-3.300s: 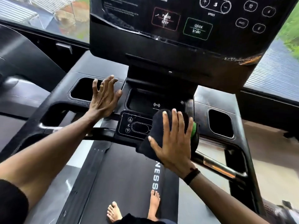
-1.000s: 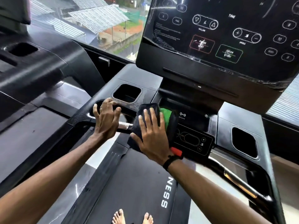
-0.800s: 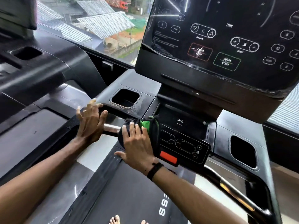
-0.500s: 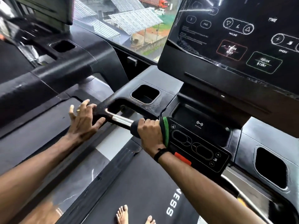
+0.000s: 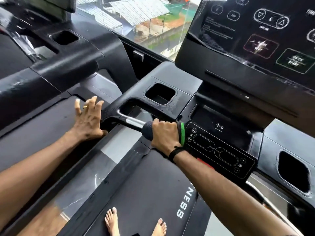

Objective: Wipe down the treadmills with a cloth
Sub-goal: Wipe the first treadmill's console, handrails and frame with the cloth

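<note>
I stand on a black treadmill [image 5: 153, 188]. My right hand [image 5: 164, 135] grips a dark cloth with a green edge [image 5: 148, 130], wrapped around the silver front handlebar [image 5: 132, 121] just left of the small control panel [image 5: 219, 150]. My left hand [image 5: 87, 120] rests with spread fingers against the black left corner of the handle frame [image 5: 110, 114], holding nothing. Most of the cloth is hidden under my right hand.
The big console screen [image 5: 255, 36] hangs above at the right. Cup holders [image 5: 160, 94] [image 5: 294, 174] sit on either side of the phone tray [image 5: 219, 126]. A second treadmill [image 5: 59, 65] stands close on the left. My bare feet [image 5: 112, 222] are on the belt.
My right hand slid the cloth left from the control panel onto the handlebar and closed round it. My left hand moved left from the bar to the frame's outer corner.
</note>
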### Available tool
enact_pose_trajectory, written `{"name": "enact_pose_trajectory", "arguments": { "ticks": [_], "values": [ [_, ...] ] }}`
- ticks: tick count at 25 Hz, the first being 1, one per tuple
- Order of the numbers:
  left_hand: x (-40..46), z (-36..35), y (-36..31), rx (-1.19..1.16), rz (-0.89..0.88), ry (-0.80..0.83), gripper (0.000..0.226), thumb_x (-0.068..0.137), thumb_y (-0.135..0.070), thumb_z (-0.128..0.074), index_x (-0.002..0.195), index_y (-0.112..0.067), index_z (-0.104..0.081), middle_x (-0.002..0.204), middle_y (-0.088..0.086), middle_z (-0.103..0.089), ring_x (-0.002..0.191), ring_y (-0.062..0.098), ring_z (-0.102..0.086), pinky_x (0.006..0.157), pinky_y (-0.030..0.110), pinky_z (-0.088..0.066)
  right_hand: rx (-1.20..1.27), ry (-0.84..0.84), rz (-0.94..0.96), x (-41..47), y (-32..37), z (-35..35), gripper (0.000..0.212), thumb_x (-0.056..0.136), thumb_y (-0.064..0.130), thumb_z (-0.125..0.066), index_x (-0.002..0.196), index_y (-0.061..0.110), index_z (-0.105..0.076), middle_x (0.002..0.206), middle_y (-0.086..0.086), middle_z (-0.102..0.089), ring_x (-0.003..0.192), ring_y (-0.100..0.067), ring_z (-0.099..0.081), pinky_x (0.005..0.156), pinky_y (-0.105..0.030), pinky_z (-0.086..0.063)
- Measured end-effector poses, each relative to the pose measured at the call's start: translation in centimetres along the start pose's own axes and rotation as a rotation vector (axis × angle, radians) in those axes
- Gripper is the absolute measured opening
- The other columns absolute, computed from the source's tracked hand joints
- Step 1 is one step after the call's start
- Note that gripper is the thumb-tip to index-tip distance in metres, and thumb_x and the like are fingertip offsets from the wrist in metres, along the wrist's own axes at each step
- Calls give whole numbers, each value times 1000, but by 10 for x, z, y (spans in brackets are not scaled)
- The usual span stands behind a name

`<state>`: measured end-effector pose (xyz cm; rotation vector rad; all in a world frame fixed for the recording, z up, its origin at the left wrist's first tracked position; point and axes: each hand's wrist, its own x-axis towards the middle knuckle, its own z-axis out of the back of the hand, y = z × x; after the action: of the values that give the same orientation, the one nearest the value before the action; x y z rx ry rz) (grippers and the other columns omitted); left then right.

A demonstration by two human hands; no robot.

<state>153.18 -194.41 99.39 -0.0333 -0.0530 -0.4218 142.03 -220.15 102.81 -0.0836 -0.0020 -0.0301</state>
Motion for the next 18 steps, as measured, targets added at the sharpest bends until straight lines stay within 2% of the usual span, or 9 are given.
{"name": "enact_pose_trajectory", "arguments": {
  "ticks": [5, 9, 12, 15, 18],
  "values": [
    [12, -23, 1, -70, 49, -27, 126, 45, -49, -91, 140, 2, -27, 143, 27, -28, 136, 43, -29, 114, 58, 12, -34, 27, -53, 10, 3, -6, 49, 70, 50, -74, 103, 17, -59, 90, -3, -71, 82, -28, -69, 67, -36, -45],
    [15, -29, 4, -149, 64, -16, 123, 47, -36, -88, 144, -1, -21, 144, 25, -24, 140, 41, -23, 114, 64, 9, -22, 53, -94, 21, 14, -3, 46, 69, 50, -72, 103, 20, -61, 89, -2, -70, 83, -28, -69, 70, -36, -50],
    [14, -28, 3, -170, 46, -16, 122, 47, -31, -86, 145, -2, -19, 146, 25, -24, 140, 40, -23, 115, 63, 7, -54, 56, -94, 30, 25, -4, 40, 73, 47, -72, 91, 19, -50, 90, -5, -69, 84, -30, -68, 65, -35, -41],
    [14, -27, 5, -198, 29, -16, 121, 49, -29, -84, 147, -4, -17, 148, 23, -22, 140, 39, -23, 115, 62, 7, -43, 44, -83, 46, 45, -7, 39, 73, 49, -70, 93, 18, -56, 90, -6, -70, 83, -30, -67, 63, -34, -38],
    [14, -29, 7, -253, 5, -37, 121, 47, -26, -81, 147, -6, -16, 148, 21, -21, 139, 38, -24, 115, 61, 8, -30, 26, -68, 61, 66, -11, 40, 74, 50, -68, 92, 15, -60, 90, -7, -71, 83, -31, -69, 63, -33, -42]
  ]
}}
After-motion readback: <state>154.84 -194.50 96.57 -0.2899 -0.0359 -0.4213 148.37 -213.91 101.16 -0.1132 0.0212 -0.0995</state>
